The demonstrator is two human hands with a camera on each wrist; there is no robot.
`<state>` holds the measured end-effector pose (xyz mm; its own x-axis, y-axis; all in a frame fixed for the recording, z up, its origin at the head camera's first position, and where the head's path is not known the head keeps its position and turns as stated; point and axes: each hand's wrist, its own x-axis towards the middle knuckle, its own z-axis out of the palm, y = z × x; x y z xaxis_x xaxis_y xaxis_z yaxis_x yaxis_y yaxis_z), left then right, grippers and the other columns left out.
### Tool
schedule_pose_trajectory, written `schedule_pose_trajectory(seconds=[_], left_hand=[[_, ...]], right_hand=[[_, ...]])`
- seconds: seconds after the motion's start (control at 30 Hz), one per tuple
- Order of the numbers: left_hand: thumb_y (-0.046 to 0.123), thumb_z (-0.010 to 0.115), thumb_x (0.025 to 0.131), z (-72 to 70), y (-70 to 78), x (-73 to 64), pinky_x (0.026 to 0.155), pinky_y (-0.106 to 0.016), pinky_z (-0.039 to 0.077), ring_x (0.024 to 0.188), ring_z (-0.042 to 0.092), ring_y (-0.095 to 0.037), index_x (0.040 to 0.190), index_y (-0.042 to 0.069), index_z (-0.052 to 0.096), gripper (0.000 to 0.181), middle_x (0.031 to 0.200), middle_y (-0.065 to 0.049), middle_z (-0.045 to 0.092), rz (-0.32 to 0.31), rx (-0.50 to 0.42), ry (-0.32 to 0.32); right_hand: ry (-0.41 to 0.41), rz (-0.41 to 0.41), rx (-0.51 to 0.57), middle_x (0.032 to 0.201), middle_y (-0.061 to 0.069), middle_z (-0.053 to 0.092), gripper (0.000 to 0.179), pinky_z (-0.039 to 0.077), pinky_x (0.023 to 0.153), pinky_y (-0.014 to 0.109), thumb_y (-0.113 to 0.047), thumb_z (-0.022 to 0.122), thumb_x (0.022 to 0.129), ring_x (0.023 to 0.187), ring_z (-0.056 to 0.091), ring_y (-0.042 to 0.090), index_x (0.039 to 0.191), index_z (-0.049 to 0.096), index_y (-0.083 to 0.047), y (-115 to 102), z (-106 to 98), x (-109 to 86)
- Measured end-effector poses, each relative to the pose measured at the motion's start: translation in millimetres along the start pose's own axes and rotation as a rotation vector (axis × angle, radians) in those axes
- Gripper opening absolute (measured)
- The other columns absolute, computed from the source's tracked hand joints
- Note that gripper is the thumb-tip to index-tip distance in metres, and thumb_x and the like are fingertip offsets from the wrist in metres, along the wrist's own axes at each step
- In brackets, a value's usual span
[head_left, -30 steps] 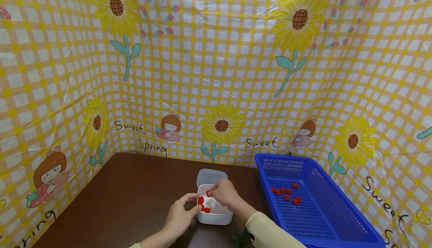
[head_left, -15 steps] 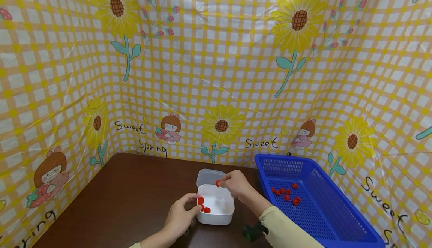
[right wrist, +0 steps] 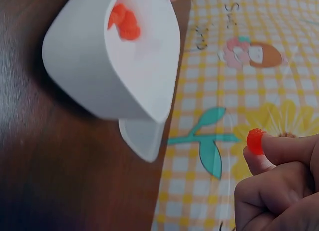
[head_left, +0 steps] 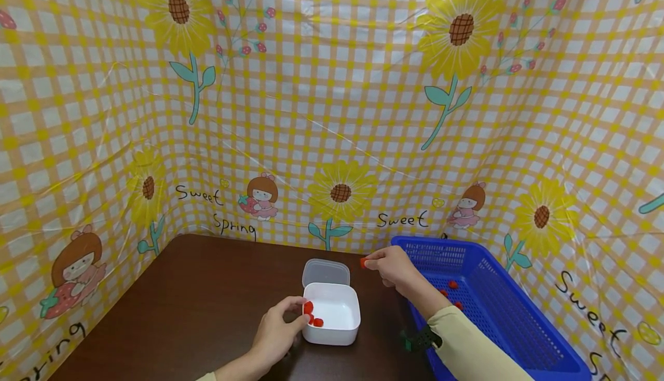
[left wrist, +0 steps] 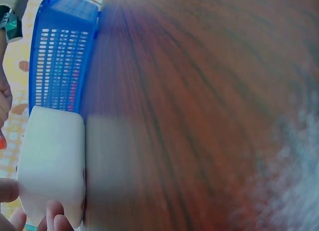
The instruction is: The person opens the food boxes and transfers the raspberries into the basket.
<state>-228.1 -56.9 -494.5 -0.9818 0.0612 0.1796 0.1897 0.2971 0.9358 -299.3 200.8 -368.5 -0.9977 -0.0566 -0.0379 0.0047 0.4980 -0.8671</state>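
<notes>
At the table's middle stands a white food box (head_left: 334, 335), its open top facing up. My left hand (head_left: 277, 332) holds it by its left side, fingertips right at the rim. Several red raspberries (head_left: 319, 323) lie inside, gathered by that left wall. Between thumb and index finger, my right hand (head_left: 391, 266) pinches one red raspberry (right wrist: 255, 141), its bumpy skin showing in the right wrist view. This hand is up near the left rim of the blue basket (head_left: 498, 289), behind and to the right of the box. The left wrist view shows the box's outer side (left wrist: 55, 161).
A translucent lid (head_left: 325, 272) lies just behind the box. More raspberries (head_left: 453, 284) are in the blue basket on the right, partly hidden by my right forearm. A checked sunflower-print cloth (head_left: 332, 110) hangs around the dark wooden table (head_left: 218, 289).
My right hand has lifted the raspberry out of the box and carried it right and away, over to the basket's edge. The left hand and the box have stayed put.
</notes>
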Motion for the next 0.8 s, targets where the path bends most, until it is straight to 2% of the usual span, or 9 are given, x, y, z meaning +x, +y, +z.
schedule_pose_trajectory(seconds=[0.23, 0.57, 0.8], left_hand=[[0.020, 0.074, 0.090, 0.4, -0.3, 0.7, 0.043, -0.028, 0.044, 0.052, 0.059, -0.018, 0.123, 0.016, 0.067, 0.034, 0.109, -0.008, 0.067, -0.006, -0.001, -0.002], [0.021, 0.073, 0.090, -0.3, 2.0, 1.0, 0.042, -0.029, 0.045, 0.052, 0.058, -0.018, 0.122, 0.015, 0.067, 0.033, 0.105, -0.004, 0.067, -0.022, -0.034, -0.007], [0.020, 0.073, 0.091, 0.6, 0.7, 0.3, 0.044, -0.029, 0.045, 0.052, 0.059, -0.018, 0.122, 0.015, 0.067, 0.032, 0.105, -0.005, 0.067, -0.024, -0.030, -0.008]], right_hand=[[0.033, 0.002, -0.032, 0.052, -0.009, 0.026, 0.026, 0.021, 0.043, 0.022, -0.006, 0.064, 0.095, 0.045, 0.017, 0.006, 0.115, 0.068, 0.010, 5.3, -27.3, 1.4], [0.027, 0.035, -0.096, 0.052, -0.009, 0.025, 0.034, 0.024, 0.043, 0.023, -0.012, 0.060, 0.100, 0.043, 0.019, 0.007, 0.126, 0.063, 0.009, 12.3, -62.1, 0.4], [0.048, 0.034, -0.150, 0.051, -0.009, 0.028, 0.033, 0.027, 0.042, 0.023, -0.012, 0.061, 0.099, 0.041, 0.023, 0.006, 0.124, 0.065, 0.010, 22.2, -81.4, -0.4]])
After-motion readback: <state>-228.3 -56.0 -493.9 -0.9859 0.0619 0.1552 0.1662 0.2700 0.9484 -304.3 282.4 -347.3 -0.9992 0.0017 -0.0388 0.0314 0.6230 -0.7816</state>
